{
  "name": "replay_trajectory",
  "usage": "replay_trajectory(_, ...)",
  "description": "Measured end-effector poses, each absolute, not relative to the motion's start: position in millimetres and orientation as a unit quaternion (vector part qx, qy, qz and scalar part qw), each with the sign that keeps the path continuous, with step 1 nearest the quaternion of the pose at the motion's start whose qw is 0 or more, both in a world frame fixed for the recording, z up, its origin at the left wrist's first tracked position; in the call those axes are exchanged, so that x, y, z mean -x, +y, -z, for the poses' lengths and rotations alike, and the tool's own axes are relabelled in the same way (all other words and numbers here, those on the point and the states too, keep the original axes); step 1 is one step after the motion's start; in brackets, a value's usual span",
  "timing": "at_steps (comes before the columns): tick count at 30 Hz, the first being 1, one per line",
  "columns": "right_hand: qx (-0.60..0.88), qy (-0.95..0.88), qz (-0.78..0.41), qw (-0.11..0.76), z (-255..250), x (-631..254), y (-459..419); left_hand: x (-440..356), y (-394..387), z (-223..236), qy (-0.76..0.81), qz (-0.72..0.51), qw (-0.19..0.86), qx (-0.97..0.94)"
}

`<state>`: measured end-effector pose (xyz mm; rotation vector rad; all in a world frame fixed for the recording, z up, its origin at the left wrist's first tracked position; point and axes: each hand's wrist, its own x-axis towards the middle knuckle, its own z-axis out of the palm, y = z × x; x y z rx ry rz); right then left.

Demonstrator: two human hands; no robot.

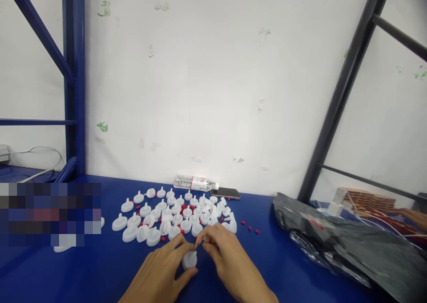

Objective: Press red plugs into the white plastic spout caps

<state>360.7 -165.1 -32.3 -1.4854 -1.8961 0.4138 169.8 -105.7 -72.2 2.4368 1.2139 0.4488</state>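
My left hand (165,269) grips a white plastic nozzle cap (189,260) between thumb and fingers, low over the front of the table. My right hand (225,258) is closed in a pinch beside the cap's spout; whatever its fingertips hold is too small and hidden to name. Just beyond both hands spreads a pile of similar white nozzle caps (153,237), some upright with spouts pointing up, others tipped over. Small red plugs (250,228) lie among them and to their right.
A clear water bottle (195,183) and a dark phone (226,192) lie against the wall. Grey plastic bags (343,245) cover the table's right side. Blue rack posts (74,80) rise at left. A co-worker's hand (412,216) shows at far right. A pixelated area hides the left.
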Motion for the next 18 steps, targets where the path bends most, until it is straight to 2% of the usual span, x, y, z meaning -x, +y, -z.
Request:
replay_trajectory(3,0.53,-0.697,-0.214,0.433,26,-358,-161,-170,-103,74,0.456,-0.167,0.203,-0.85)
replay_trajectory(6,0.502,-0.668,-0.261,0.483,21,-356,-159,-171,-104,68,0.482,-0.171,0.227,-0.829)
replay_trajectory(18,0.497,-0.663,-0.321,0.459,24,-346,-160,-170,-109,69,0.493,-0.159,0.211,-0.829)
